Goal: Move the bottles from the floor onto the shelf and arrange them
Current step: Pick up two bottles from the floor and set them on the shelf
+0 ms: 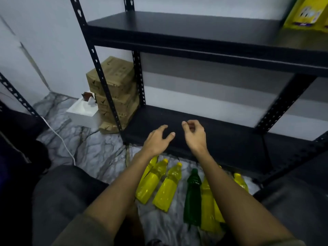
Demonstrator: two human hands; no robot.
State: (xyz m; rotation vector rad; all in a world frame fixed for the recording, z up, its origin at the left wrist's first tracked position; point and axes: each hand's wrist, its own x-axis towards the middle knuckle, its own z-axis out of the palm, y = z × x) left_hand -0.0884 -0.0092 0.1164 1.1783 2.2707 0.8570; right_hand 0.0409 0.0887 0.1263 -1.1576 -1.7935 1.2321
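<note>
1. Neither hand grips anything: the left hand (pixel 158 139) is spread with relaxed fingers, and the right hand (pixel 193 134) hangs with fingers loosely curled around nothing.
2. Head view, progress: the yellow plastic bottles (pixel 150 181) and the one dark green plastic bottle (pixel 193 196) all stand on the grey marbled floor (pixel 88 144), between the person's knees and just in front of the rack. The lower board of the black metal shelf (pixel 221 135) carries no bottle, so I judge the whole move and arranging remain.
3. Head view, pose: both forearms reach forward above the bottles, with the hands side by side over the board's front edge.
</note>
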